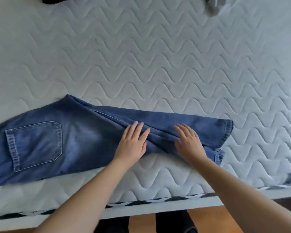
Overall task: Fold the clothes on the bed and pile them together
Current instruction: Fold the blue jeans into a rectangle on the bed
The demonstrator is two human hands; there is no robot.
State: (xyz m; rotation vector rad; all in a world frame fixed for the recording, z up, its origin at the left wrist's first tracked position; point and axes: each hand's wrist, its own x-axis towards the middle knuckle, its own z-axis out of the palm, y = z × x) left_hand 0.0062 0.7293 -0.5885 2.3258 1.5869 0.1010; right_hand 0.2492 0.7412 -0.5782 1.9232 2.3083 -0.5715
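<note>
So closest to us there's the near edge of the bed (141,207), with that black-and-white trim running along it and wood floor (208,219) showing below. Just past the edge we've got the blue jeans (57,143) lying sideways across the mattress, back pocket up on the left, leg hems ending at the right. Both our hands are flat on the legs: left hand (133,142) and right hand (188,143) side by side, fingers straight and spread, pressing the denim, not gripping anything. Beyond the jeans it's a wide stretch of bare quilted mattress. Way at the far edge a dark garment (50,0) peeks in top left and a grey garment (215,5) top right, both well apart from the jeans.
</note>
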